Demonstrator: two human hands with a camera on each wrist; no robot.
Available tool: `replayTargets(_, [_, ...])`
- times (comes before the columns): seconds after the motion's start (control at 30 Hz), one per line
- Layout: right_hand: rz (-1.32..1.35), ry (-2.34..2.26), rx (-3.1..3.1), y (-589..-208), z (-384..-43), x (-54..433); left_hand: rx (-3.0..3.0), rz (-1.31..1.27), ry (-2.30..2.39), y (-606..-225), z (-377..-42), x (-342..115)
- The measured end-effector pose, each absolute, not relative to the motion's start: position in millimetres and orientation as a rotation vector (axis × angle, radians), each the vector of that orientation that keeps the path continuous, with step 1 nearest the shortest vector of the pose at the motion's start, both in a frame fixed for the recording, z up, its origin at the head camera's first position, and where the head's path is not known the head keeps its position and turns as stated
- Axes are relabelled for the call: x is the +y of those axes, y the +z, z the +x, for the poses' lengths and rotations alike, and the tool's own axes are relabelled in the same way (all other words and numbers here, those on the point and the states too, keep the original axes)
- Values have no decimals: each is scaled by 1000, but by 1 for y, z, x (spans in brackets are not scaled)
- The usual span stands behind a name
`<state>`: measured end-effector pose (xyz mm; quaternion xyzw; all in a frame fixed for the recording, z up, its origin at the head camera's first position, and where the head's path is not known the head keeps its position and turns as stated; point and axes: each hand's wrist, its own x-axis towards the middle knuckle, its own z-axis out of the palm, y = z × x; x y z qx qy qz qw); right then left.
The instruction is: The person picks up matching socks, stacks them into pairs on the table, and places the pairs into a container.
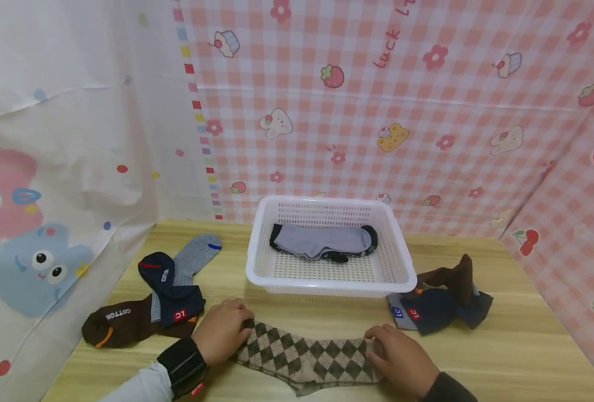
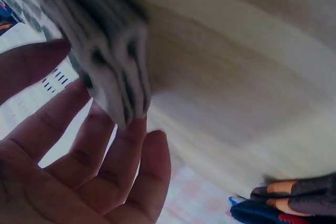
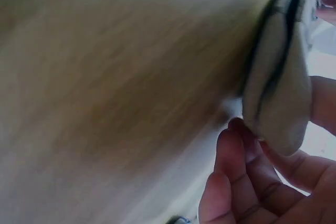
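Observation:
A pair of beige argyle socks [image 1: 304,357] with dark diamonds lies stretched sideways, close over the table in front of me. My left hand [image 1: 224,330] pinches the left, cuff end; in the left wrist view the layered edges of the socks [image 2: 113,72] sit between thumb and fingers. At the other end my right hand [image 1: 402,357] holds the toes. The right wrist view shows two plain beige toe tips [image 3: 281,93], one against the other, with the thumb on one side and fingertips under them.
Behind the socks stands a white perforated basket [image 1: 331,287] holding grey-and-black socks [image 1: 322,240]. Left of it lie brown [image 1: 121,324], navy [image 1: 178,301] and grey [image 1: 199,254] socks, overlapping. More navy [image 1: 435,310] and brown [image 1: 460,279] socks lie at the right. Patterned cloth [image 1: 357,100] hangs behind the table.

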<state>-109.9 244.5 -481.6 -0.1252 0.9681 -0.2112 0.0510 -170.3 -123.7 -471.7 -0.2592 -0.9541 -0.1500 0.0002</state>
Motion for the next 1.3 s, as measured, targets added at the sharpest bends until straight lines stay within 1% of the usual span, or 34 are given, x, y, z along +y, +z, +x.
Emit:
replayTargets(0.23, [-401, -803, 2818, -482, -109, 249, -3142, -727, -675, -471, -173, -132])
replayTargets(0.5, [-407, -899, 2803, -479, -105, 250, -3200, -763, -978, -461, -172, -143])
replayTargets(0.73, [-318, -1107, 2886, -467, -104, 250, -3180, -705, -1100, -433, -165, -145])
replayTargets(0.87, [-397, -1190, 3067, -459, -105, 249, -3112, -669, -1067, -414, -162, -144])
replayTargets(0.97, [-402, -1227, 3177, -448, -107, 248, -3039, -621, -1052, -400, -162, -141])
replayTargets(1.17, [-359, -1339, 3262, -423, -122, 249, -2842, -577, -1111, -378, -172, -135])
replayTargets(1.3, [-356, -1437, 3200, -407, -137, 253, -2762, -573, -1147, -366, -183, -130])
